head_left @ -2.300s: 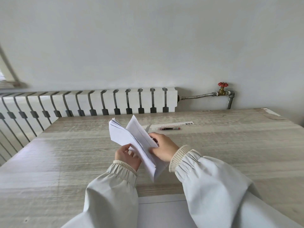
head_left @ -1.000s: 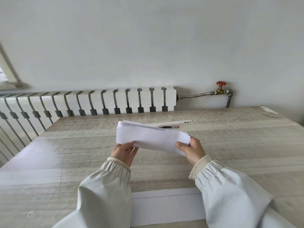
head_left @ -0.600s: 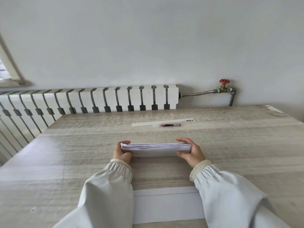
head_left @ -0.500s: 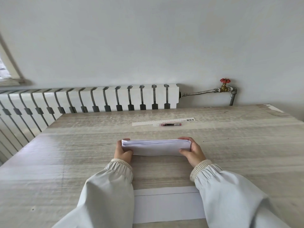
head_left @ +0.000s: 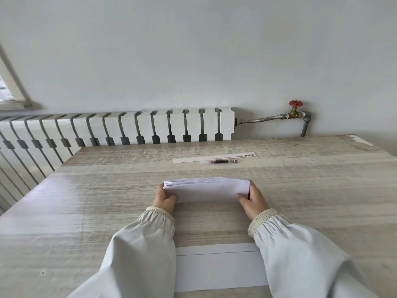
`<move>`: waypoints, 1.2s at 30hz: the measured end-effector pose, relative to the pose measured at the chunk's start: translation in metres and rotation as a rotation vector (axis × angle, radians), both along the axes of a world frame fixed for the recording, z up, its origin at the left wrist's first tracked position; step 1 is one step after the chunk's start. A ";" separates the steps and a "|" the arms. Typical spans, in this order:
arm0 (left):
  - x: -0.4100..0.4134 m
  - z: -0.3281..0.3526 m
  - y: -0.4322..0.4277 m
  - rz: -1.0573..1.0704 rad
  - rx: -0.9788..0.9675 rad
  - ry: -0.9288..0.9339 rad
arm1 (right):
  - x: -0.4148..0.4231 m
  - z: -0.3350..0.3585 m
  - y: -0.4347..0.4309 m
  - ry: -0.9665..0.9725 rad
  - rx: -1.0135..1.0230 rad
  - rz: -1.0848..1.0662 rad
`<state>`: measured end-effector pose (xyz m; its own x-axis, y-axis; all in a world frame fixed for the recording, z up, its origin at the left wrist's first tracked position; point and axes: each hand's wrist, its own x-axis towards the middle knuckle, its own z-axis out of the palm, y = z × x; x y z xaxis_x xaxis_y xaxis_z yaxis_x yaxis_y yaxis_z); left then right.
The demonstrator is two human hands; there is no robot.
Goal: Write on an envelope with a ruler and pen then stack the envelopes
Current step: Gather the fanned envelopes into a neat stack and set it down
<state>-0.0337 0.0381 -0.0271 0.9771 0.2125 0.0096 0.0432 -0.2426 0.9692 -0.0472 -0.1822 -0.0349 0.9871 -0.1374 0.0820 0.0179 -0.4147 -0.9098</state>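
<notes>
- Head view: the table (head_left: 86, 211) carries everything, and the job looks only partly done.
- One envelope (head_left: 217, 269) lies flat at the near edge between the sleeves (no writing shows on it, only a line across), so the writing step seems yet to come.
- The stack of envelopes (head_left: 206, 190) stands on its long edge mid-table, apparently being squared up.
- Its ends are clasped by the left hand (head_left: 164, 200) and the right hand (head_left: 253, 201), fingers curled round it.
- Beyond it the ruler (head_left: 214, 157) lies untouched.
- Just beside that lies the pen (head_left: 221, 161), also untouched.
</notes>
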 end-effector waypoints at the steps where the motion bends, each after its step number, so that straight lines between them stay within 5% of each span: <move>1: 0.000 0.000 0.001 0.008 -0.004 0.006 | 0.000 0.001 -0.001 -0.006 0.016 -0.018; 13: 0.001 0.001 0.007 -0.023 0.228 0.065 | -0.001 0.003 -0.003 -0.012 -0.063 -0.103; 25: 0.047 0.051 0.011 -0.074 -0.021 0.263 | 0.047 0.044 -0.023 0.095 0.142 -0.205; 36: 0.086 0.033 0.001 0.022 0.149 0.275 | 0.095 0.032 -0.007 0.261 0.007 -0.315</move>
